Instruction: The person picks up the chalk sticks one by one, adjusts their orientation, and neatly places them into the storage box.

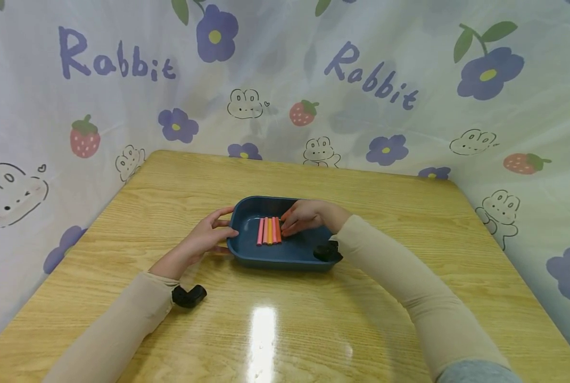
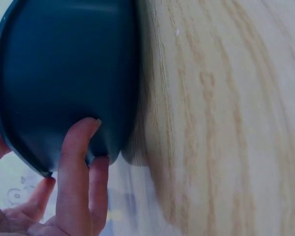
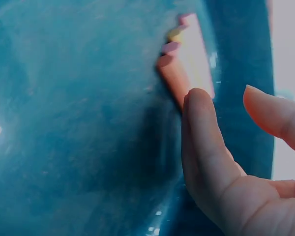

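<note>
A dark blue tray (image 1: 285, 264) with raised walls and rounded corners stands on the table. Inside it, several pink, orange and yellow chalk sticks (image 1: 270, 231) lie side by side in a row. At the tray's left end my left hand (image 1: 203, 239) grips the wall, thumb over the rim and fingers on the outside. The left wrist view shows the fingertips (image 2: 91, 125) against the outer wall. My right hand (image 1: 306, 215) reaches into the tray from the right. In the right wrist view its extended fingers (image 3: 201, 110) touch the end of the nearest orange stick, with the thumb held apart.
The wooden table (image 1: 193, 175) stretches around the tray on all sides. Behind and beside it hangs a white cloth (image 1: 275, 69) printed with flowers, rabbits and strawberries. A black wrist device (image 1: 189, 296) is on the left wrist; another (image 1: 327, 251) on the right overlaps the tray's front right corner.
</note>
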`<state>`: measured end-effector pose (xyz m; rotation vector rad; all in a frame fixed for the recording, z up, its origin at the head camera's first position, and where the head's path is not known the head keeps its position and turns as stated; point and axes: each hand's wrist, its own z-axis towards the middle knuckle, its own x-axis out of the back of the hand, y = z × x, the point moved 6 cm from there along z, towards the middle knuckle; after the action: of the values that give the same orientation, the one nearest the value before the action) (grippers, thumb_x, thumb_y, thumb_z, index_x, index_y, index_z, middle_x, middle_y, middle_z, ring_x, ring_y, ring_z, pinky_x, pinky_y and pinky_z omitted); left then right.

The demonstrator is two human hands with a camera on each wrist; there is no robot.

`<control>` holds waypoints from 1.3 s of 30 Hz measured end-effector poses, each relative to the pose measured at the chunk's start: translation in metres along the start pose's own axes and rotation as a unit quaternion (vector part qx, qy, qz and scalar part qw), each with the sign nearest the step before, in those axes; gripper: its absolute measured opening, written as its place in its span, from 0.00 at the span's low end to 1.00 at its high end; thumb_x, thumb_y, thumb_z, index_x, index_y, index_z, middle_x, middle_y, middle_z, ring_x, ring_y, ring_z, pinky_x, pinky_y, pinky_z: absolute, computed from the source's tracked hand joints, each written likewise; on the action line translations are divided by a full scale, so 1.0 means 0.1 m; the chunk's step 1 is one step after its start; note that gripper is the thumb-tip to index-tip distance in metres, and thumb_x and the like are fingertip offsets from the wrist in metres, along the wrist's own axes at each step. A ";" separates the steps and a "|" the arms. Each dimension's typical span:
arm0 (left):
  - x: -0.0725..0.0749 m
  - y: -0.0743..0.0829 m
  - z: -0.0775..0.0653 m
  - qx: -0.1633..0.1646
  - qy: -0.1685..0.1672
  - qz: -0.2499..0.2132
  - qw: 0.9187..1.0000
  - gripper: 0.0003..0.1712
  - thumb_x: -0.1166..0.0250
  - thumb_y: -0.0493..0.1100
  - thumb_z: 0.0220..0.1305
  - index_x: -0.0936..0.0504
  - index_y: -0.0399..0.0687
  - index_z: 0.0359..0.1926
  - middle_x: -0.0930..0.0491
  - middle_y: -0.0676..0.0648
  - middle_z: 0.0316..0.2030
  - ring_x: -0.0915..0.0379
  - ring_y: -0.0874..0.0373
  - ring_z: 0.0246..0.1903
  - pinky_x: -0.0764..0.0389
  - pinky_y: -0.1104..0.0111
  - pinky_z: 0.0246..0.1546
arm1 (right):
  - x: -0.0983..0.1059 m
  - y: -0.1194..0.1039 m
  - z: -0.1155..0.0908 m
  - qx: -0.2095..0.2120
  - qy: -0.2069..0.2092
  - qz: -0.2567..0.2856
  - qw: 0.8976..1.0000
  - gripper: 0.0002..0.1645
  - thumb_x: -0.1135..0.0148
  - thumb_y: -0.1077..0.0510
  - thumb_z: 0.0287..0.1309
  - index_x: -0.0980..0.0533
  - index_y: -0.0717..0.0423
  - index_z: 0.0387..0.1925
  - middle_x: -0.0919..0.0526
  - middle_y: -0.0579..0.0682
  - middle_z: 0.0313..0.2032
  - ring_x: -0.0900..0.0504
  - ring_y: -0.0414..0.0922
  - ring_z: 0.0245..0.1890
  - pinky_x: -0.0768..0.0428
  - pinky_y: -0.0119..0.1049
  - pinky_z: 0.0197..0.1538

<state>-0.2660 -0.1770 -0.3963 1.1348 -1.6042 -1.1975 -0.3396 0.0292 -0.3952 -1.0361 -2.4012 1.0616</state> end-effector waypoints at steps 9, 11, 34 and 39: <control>-0.01 0.01 0.00 0.000 0.000 0.001 1.000 0.41 0.41 0.35 0.62 0.51 0.47 0.72 0.44 0.29 0.61 0.24 0.45 0.41 0.20 0.51 0.39 | 0.01 -0.08 -0.21 0.067 -0.016 0.028 0.997 0.30 0.52 0.74 0.62 0.44 0.70 0.65 0.39 0.64 0.62 0.31 0.55 0.57 0.28 0.42 0.56; -0.01 0.01 0.00 0.000 -0.001 0.002 1.000 0.41 0.41 0.35 0.62 0.51 0.47 0.72 0.44 0.29 0.61 0.24 0.45 0.42 0.20 0.51 0.39 | 0.01 -0.09 -0.26 0.080 -0.024 0.038 0.996 0.31 0.53 0.74 0.62 0.46 0.70 0.66 0.42 0.64 0.64 0.34 0.57 0.60 0.29 0.41 0.57; -0.02 0.02 -0.02 0.003 -0.002 0.007 1.000 0.42 0.41 0.36 0.62 0.52 0.48 0.72 0.44 0.29 0.61 0.23 0.50 0.39 0.21 0.51 0.39 | 0.17 0.17 -0.86 0.179 -0.029 0.055 0.982 0.30 0.55 0.71 0.65 0.49 0.71 0.66 0.36 0.70 0.57 0.26 0.52 0.53 0.31 0.42 0.60; -0.02 0.02 -0.01 0.003 -0.005 0.005 1.000 0.42 0.41 0.36 0.62 0.52 0.48 0.72 0.45 0.29 0.62 0.23 0.48 0.40 0.20 0.52 0.38 | 0.25 0.31 -0.97 0.192 -0.034 0.072 0.978 0.31 0.57 0.72 0.65 0.52 0.71 0.67 0.47 0.71 0.64 0.41 0.61 0.64 0.33 0.42 0.61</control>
<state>-0.2649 -0.1747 -0.3947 1.1249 -1.6213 -1.1942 -0.2892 0.1112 -0.3525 -1.0566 -2.0724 1.5587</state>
